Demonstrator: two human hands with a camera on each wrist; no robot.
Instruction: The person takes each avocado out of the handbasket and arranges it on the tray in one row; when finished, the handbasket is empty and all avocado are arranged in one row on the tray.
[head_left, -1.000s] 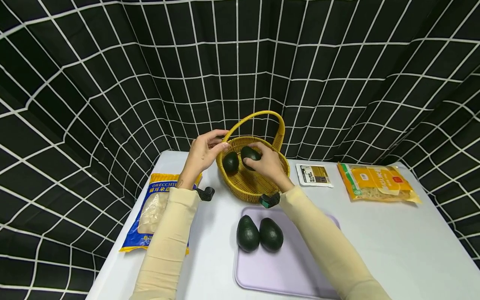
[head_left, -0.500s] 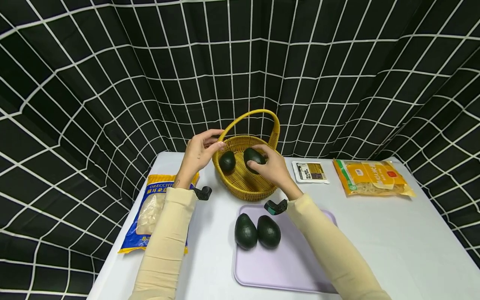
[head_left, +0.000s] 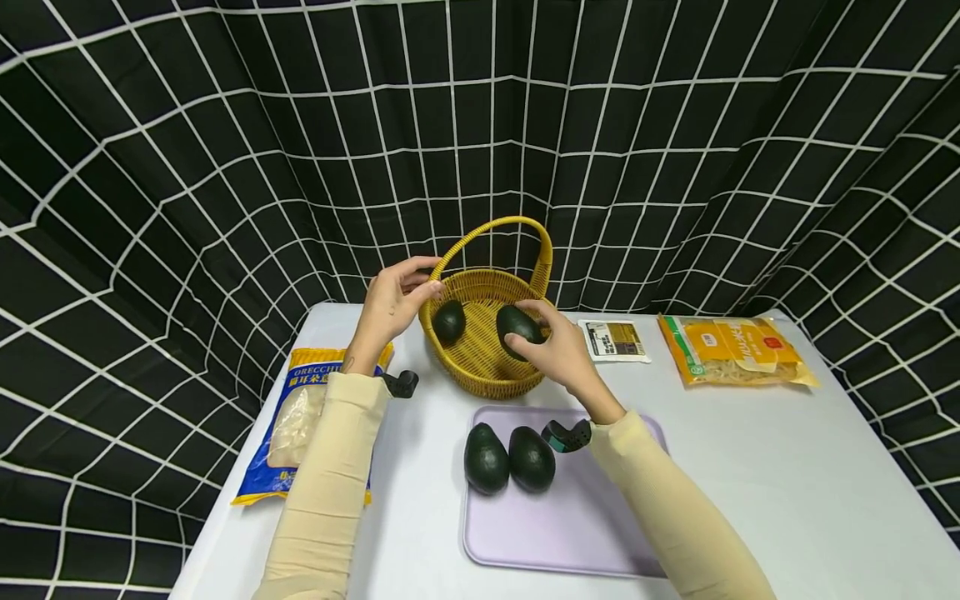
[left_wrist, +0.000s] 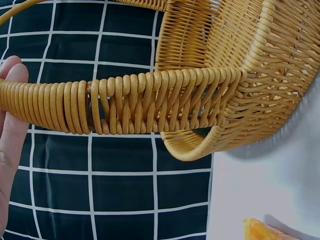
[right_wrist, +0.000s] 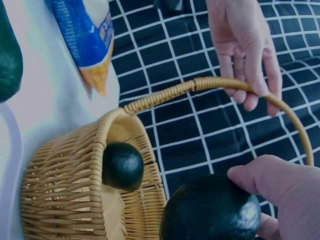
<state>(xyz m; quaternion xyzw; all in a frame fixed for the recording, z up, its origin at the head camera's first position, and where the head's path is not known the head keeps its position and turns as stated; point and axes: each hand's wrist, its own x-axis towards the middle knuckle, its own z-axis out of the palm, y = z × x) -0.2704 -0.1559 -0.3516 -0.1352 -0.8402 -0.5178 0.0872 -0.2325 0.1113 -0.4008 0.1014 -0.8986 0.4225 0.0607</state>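
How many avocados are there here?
4: one avocado in the basket, a second in the right hand, a third and a fourth side by side on the tray. The right sleeve covers part of the tray, so another could hide there.

Even, bright head view; bluish, dimmer right wrist view
Soft shadow under the basket (left_wrist: 280, 75), at right in the left wrist view; glare on the nearer avocado (right_wrist: 210, 210), low in the right

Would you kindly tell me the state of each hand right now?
Left hand: holding the basket handle.
Right hand: holding an avocado.
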